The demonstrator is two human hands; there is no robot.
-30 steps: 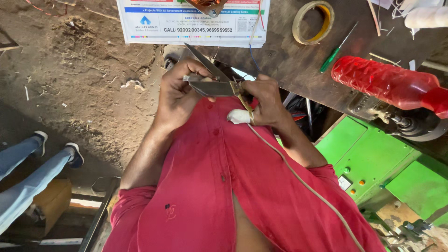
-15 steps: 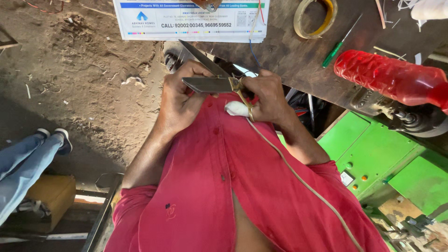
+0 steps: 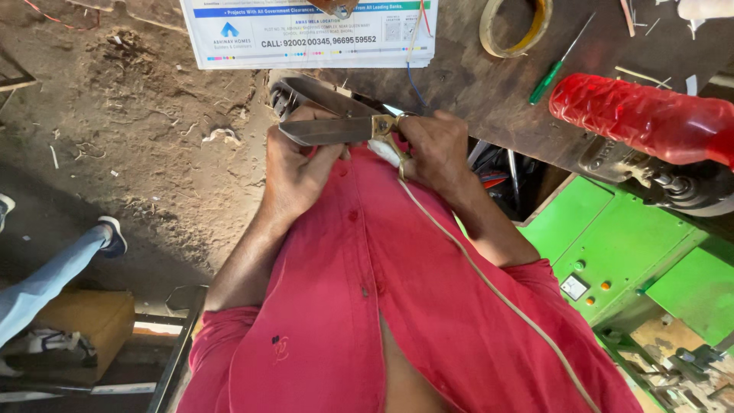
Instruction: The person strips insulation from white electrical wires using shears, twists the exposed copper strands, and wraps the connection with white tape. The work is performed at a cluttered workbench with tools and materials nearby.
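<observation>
My left hand [image 3: 294, 172] is curled around the blades of a big pair of scissors [image 3: 329, 130], fingers wrapped over the dark metal and pressed closed on it. My right hand [image 3: 432, 149] grips the brass handle end, and a white cord [image 3: 489, 283] runs from under that hand down across my red shirt [image 3: 359, 306] toward the near right. The scissors sit level between my two hands, just above my chest, at the near edge of the workbench [image 3: 489, 92].

The only containers I can make out are a red plastic bottle [image 3: 638, 118] lying on its side at the right of the bench, its contents impossible to judge, and an open compartment [image 3: 501, 172] under the bench edge, just right of my right wrist, holding a jumble of tools.

On the dark wooden bench top lie a printed paper sheet [image 3: 306, 30] at the far side, a roll of tape [image 3: 512, 27] and a green-handled screwdriver [image 3: 554, 73]. A green machine [image 3: 612, 252] stands to the right. The ground on the left is bare packed dirt [image 3: 130, 138], where another person's leg in blue jeans [image 3: 53, 275] and a shoe show.
</observation>
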